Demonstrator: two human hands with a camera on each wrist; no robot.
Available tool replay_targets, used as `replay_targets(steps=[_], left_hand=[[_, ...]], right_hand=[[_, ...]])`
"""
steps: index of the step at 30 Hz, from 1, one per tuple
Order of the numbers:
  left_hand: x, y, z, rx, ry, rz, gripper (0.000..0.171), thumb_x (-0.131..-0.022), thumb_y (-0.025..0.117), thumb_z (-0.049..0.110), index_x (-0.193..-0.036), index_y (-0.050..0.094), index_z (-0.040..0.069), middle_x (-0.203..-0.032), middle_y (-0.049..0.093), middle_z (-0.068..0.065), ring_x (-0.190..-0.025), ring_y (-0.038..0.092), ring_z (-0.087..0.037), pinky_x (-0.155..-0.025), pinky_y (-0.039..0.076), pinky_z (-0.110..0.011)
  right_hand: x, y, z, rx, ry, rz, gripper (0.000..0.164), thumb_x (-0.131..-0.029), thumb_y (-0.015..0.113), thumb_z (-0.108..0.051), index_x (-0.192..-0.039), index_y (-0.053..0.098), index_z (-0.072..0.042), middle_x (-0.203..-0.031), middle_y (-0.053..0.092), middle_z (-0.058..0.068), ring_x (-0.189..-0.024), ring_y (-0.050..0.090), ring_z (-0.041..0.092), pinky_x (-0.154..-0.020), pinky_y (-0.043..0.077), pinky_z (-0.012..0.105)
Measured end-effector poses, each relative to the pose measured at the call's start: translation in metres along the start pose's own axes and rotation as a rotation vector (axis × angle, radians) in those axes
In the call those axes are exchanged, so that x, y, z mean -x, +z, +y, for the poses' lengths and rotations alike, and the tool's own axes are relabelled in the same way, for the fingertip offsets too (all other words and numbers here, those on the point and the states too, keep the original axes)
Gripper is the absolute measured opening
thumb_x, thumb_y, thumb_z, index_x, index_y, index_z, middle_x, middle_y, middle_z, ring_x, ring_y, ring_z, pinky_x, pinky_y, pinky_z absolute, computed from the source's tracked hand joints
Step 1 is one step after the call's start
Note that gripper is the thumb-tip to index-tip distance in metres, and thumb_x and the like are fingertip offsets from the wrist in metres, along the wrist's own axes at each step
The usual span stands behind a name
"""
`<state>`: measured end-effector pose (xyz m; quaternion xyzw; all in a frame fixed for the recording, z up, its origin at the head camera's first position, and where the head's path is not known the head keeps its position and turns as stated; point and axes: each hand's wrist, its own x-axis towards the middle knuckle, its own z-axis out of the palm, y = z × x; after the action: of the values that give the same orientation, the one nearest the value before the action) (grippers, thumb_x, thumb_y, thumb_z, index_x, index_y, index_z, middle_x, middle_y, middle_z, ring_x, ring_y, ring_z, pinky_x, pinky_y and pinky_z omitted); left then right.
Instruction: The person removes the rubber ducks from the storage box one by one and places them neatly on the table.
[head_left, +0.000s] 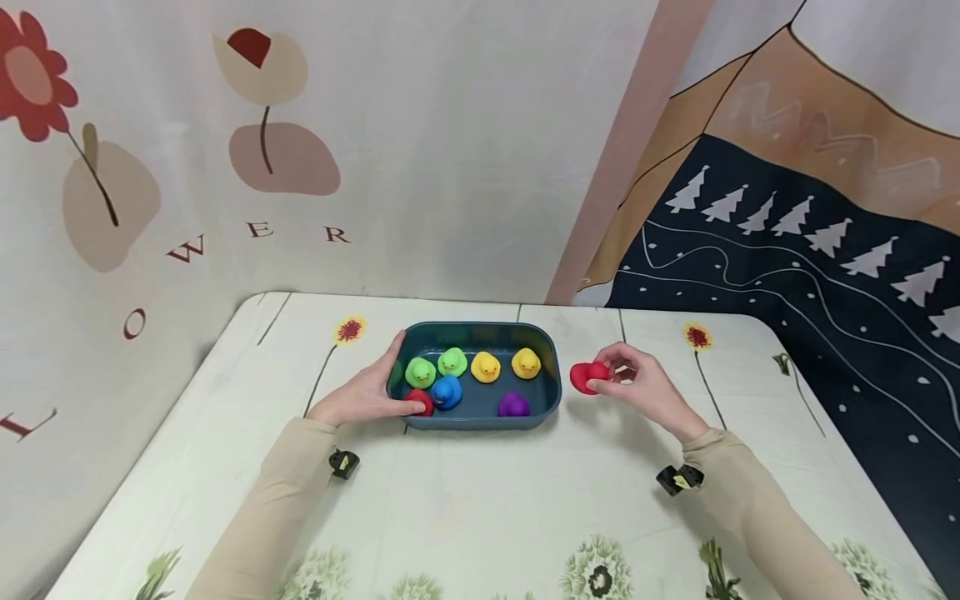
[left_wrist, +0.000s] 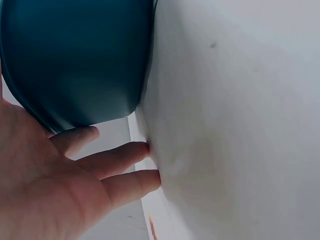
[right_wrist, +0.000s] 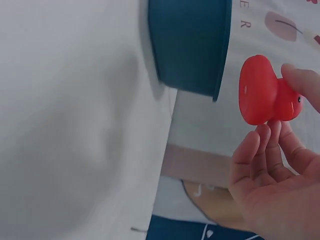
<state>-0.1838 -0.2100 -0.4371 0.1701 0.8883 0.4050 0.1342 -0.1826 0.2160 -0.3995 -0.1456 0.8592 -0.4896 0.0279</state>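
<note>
A dark blue plastic bin (head_left: 465, 422) stands on the cloth-covered table with several rubber ducks in it. My left hand (head_left: 365, 390) grips its left end, thumb over the near corner and index finger along the far one. In the left wrist view, other fingers (left_wrist: 125, 155) spread beneath the bin's end wall (left_wrist: 80, 60). Right of the bin, my right hand (head_left: 637, 385) pinches a red rubber duck (head_left: 581, 379) by its head between thumb and fingertips. The right wrist view shows this duck (right_wrist: 260, 92) held above the table, its flat base turned toward the bin (right_wrist: 192, 45).
Inside the bin are two green ducks (head_left: 452, 362), two yellow ducks (head_left: 485, 367), a blue duck (head_left: 447, 392), a purple duck (head_left: 513, 405) and another red duck (head_left: 420, 400) near my left thumb. A printed curtain (head_left: 450, 150) hangs behind the table (head_left: 480, 508).
</note>
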Motion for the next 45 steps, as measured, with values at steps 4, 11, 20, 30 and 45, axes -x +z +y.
replay_targets(steps=[4,11,20,30,45], left_hand=[[0.0,-0.001,0.0,-0.016,0.002,0.004,0.118,-0.079,0.077,0.044,-0.155,-0.007,0.013,-0.159,0.008,-0.019,-0.141,0.019,-0.041,-0.106,0.024,-0.062],[0.0,0.0,-0.002,-0.018,0.003,0.007,0.118,-0.079,0.077,0.045,-0.155,-0.007,0.013,-0.159,0.008,-0.019,-0.14,0.019,-0.042,-0.106,0.024,-0.062],[-0.001,0.001,-0.002,-0.008,0.005,0.002,0.118,-0.079,0.077,0.047,-0.155,-0.007,0.013,-0.159,0.008,-0.019,-0.141,0.019,-0.041,-0.106,0.025,-0.062],[0.0,0.0,-0.002,-0.012,0.011,0.005,0.118,-0.079,0.077,0.046,-0.155,-0.007,0.013,-0.159,0.008,-0.018,-0.141,0.019,-0.04,-0.107,0.024,-0.061],[-0.001,0.0,-0.002,-0.009,0.007,0.002,0.117,-0.08,0.076,0.045,-0.155,-0.007,0.013,-0.159,0.009,-0.018,-0.141,0.019,-0.041,-0.106,0.025,-0.062]], right_hand=[[0.003,-0.006,0.006,0.014,0.046,0.033,0.03,-0.083,0.076,-0.012,-0.106,0.06,0.001,-0.097,0.06,0.012,-0.09,0.051,0.027,-0.077,0.046,0.027],[0.006,-0.017,0.021,0.07,0.115,0.114,0.034,-0.085,0.075,-0.015,-0.109,0.06,0.002,-0.099,0.059,0.014,-0.091,0.05,0.025,-0.076,0.045,0.023],[0.008,-0.02,0.043,0.081,0.144,0.196,0.03,-0.084,0.074,-0.009,-0.105,0.058,0.005,-0.095,0.057,0.016,-0.088,0.049,0.022,-0.073,0.042,0.021],[0.001,-0.011,0.058,0.108,0.241,0.175,0.032,-0.086,0.073,-0.014,-0.107,0.055,0.003,-0.095,0.056,0.013,-0.087,0.048,0.022,-0.072,0.04,0.029],[-0.031,0.018,0.048,0.117,0.33,0.076,0.034,-0.086,0.072,-0.018,-0.105,0.052,0.001,-0.093,0.053,0.013,-0.087,0.047,0.027,-0.07,0.04,0.031]])
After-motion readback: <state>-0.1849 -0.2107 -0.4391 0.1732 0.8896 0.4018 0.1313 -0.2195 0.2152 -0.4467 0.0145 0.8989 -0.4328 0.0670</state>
